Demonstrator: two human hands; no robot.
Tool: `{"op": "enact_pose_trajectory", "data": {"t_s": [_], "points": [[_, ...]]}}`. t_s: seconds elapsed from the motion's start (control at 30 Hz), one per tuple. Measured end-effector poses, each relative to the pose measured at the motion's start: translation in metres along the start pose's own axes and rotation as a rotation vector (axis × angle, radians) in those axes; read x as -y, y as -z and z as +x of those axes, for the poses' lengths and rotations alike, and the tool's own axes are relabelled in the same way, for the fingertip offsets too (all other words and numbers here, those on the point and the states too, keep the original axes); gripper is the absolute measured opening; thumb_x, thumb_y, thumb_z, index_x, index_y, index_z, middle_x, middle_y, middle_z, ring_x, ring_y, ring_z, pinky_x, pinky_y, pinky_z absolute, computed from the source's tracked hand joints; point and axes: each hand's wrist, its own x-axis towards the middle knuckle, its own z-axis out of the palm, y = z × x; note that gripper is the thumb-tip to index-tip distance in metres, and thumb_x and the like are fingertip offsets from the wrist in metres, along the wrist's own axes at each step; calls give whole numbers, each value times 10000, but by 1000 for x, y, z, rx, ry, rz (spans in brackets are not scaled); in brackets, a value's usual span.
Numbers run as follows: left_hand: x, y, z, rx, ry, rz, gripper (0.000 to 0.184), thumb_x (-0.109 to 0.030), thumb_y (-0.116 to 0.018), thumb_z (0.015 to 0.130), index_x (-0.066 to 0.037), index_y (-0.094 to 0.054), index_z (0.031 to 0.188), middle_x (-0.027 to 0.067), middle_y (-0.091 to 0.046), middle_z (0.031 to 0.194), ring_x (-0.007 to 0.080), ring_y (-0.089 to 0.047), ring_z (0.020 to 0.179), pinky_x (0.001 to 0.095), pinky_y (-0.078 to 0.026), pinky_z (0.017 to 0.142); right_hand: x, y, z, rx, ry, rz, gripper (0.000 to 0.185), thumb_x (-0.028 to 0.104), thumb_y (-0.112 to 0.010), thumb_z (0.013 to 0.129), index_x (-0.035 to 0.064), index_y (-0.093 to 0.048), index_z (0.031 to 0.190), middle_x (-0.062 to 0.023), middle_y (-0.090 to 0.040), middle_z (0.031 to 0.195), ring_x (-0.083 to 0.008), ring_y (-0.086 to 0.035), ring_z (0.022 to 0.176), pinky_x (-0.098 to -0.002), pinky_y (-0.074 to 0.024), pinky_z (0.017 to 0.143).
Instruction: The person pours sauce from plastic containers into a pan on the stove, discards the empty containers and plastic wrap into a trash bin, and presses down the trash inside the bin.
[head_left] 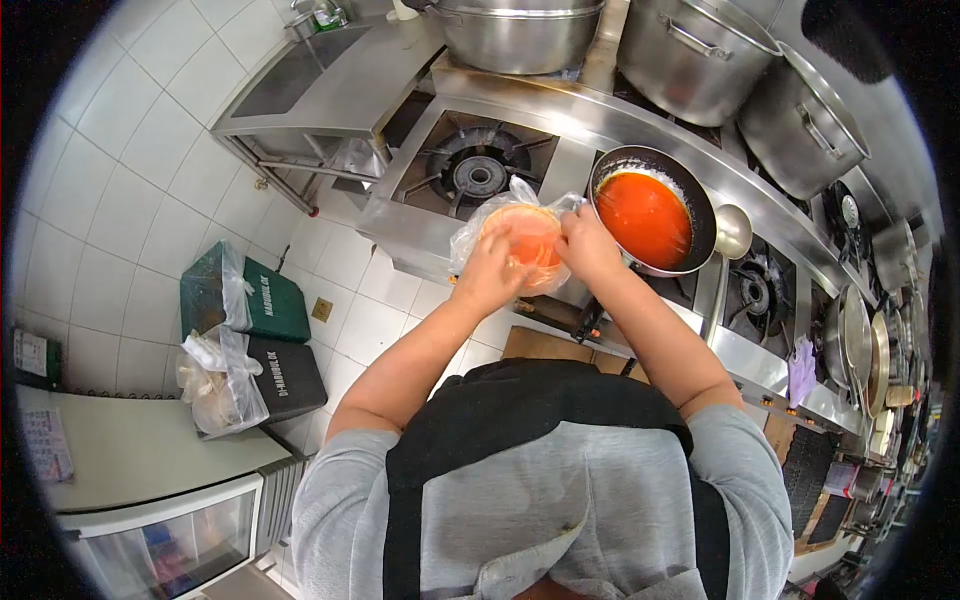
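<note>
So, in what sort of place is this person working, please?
Most likely a commercial kitchen, perhaps a restaurant's. It shows in the long steel range with several burners, the large metal pots along its far side, and the pans crowded towards the picture's right edge.

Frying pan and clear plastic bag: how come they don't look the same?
The frying pan sits on the stove, while the clear plastic bag is held by the left hand and right hand. The pan has a dark inner wall; the bag is see-through and crinkly. Bright orange-red sauce fills the pan, but the bag's contents look paler. Both hold something reddish-orange.
</note>
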Motion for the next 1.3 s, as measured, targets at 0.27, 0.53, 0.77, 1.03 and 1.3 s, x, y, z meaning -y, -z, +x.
{"op": "enact_pose_trajectory", "data": {"t_s": [0.27,0.53,0.77,1.03,1.3], "points": [[-7,9,49,177,274,414,316,-198,-603,728,-26,-560,988,162,-573,1022,340,-514,1011,429,-417,860,19,-28,38,33,490,-224,127,110,-557,682,53,-584,793,-99,-573,835,-264,-575,817,-376,-483,695],[21,-6,75,395,438,321,248,-227,-472,825,-87,-605,981,180,-607,995,331,-577,938,438,-446,807,19,-23,48,93,403,-134,137,121,-496,753,45,-592,813,-124,-610,884,-281,-595,860,-374,-486,752],[23,-5,75,334,347,270,252,-254,-463,843,-58,-571,959,202,-589,973,371,-570,892,470,-443,775,17,-31,51,113,336,-164,162,130,-492,777,49,-568,895,-127,-584,972,-269,-553,966,-391,-470,790],[18,-5,72,417,350,330,246,-201,-457,828,-51,-526,1010,195,-604,996,337,-581,940,440,-456,792,26,-42,59,45,310,-244,140,118,-496,764,24,-547,855,-142,-589,898,-289,-574,882,-388,-485,745],[27,-9,67,261,347,201,225,-241,-421,857,-47,-492,946,242,-608,850,414,-583,813,506,-438,733,29,-49,73,-34,139,-203,135,97,-494,770,3,-520,864,-182,-610,820,-330,-615,775,-415,-503,683]]}}
